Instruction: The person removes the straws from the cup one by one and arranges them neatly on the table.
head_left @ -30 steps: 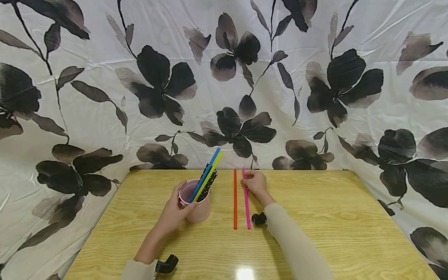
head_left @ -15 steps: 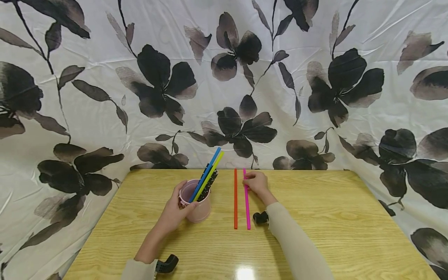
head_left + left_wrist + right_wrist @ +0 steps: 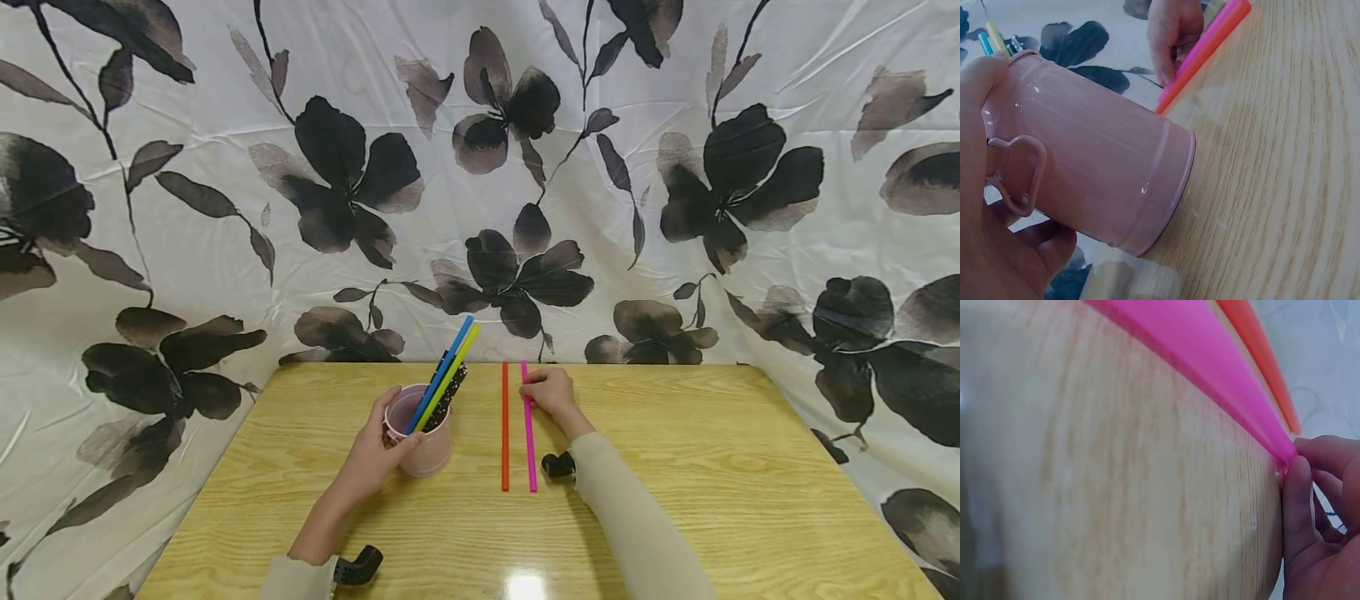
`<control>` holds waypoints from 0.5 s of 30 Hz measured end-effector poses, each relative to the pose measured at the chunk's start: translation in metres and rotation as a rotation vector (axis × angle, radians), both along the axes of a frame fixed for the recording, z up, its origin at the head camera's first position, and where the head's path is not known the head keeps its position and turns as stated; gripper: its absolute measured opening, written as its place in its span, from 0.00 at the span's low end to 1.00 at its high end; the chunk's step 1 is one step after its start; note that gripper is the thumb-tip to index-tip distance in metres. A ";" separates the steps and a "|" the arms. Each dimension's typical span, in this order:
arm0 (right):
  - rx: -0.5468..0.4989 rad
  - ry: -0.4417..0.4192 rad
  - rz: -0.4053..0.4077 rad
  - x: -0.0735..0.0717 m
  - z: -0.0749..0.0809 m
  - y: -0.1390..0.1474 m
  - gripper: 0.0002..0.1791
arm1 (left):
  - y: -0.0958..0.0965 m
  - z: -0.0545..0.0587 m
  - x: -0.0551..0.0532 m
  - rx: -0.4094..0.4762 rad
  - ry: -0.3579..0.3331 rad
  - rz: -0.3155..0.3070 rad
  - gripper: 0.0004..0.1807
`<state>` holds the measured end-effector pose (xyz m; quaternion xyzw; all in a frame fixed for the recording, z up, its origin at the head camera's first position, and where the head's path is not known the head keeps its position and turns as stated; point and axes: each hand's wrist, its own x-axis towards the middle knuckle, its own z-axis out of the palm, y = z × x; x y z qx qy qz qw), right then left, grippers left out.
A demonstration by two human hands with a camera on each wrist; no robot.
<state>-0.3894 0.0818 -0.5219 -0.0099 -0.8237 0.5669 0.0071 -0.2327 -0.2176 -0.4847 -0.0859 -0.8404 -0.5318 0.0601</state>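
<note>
My left hand [image 3: 372,454] grips a glossy pink cup [image 3: 426,454] around its side, fingers and thumb near the rim. A small loop handle [image 3: 1038,181] shows on the cup's wall in the left wrist view. Leaning out of the cup are a blue straw [image 3: 441,371], a yellow-green straw [image 3: 454,371] and black straws with white dots [image 3: 447,398]. To the right, my right hand [image 3: 551,392] pinches a pink straw [image 3: 529,450] close to its far end, between thumb and fingers. A red-orange straw [image 3: 505,433] lies just left of the pink one, nearly parallel.
A light wood-grain table [image 3: 697,492] bears everything. Behind it hangs a white cloth [image 3: 600,225] printed with dark flowers, meeting the table's far edge. A small black camera sits on each wrist, the left one [image 3: 357,567] near the front.
The right hand and the pink straw's far end have shifted very slightly right, away from the red-orange straw. The left hand and the cup stay in place.
</note>
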 end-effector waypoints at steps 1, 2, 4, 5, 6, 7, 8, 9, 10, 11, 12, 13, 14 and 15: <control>0.000 -0.001 -0.002 0.000 0.000 0.000 0.10 | 0.000 0.000 0.000 -0.003 0.002 0.002 0.46; 0.001 -0.003 -0.005 -0.001 0.000 0.000 0.09 | 0.000 0.000 0.000 -0.005 0.002 0.002 0.46; -0.004 -0.004 -0.006 -0.001 0.000 0.000 0.10 | 0.000 0.001 0.000 -0.006 0.003 0.001 0.46; -0.007 -0.005 -0.006 0.000 0.000 0.000 0.10 | 0.000 0.001 0.000 -0.005 0.003 0.000 0.46; -0.009 -0.006 -0.006 0.000 0.000 0.000 0.10 | 0.000 0.001 0.000 -0.003 0.003 -0.001 0.46; -0.011 -0.005 -0.005 0.000 0.000 0.000 0.10 | 0.000 0.001 0.000 -0.001 0.003 -0.001 0.46; -0.013 -0.003 -0.004 0.000 0.000 0.000 0.10 | 0.000 0.001 0.000 -0.001 0.002 -0.002 0.46; -0.015 -0.002 -0.003 0.000 0.001 0.000 0.10 | 0.000 0.001 0.000 -0.001 0.001 -0.003 0.45; -0.015 0.001 -0.001 0.000 0.001 0.000 0.10 | 0.000 0.001 0.000 -0.002 0.001 -0.004 0.45; -0.012 0.006 0.001 0.000 0.001 0.000 0.10 | 0.000 0.001 0.000 -0.003 0.001 -0.004 0.45; -0.010 0.010 0.002 0.001 0.001 0.000 0.10 | 0.000 0.000 0.000 -0.005 0.000 -0.004 0.45; -0.011 0.012 0.002 0.001 0.001 0.000 0.10 | 0.000 0.000 0.000 -0.005 0.002 -0.003 0.45; -0.012 0.012 0.002 0.001 0.001 0.000 0.10 | 0.000 0.000 0.000 -0.007 0.003 -0.004 0.46; -0.012 0.010 0.000 0.001 0.001 0.000 0.10 | 0.000 0.000 0.000 -0.008 0.006 -0.006 0.46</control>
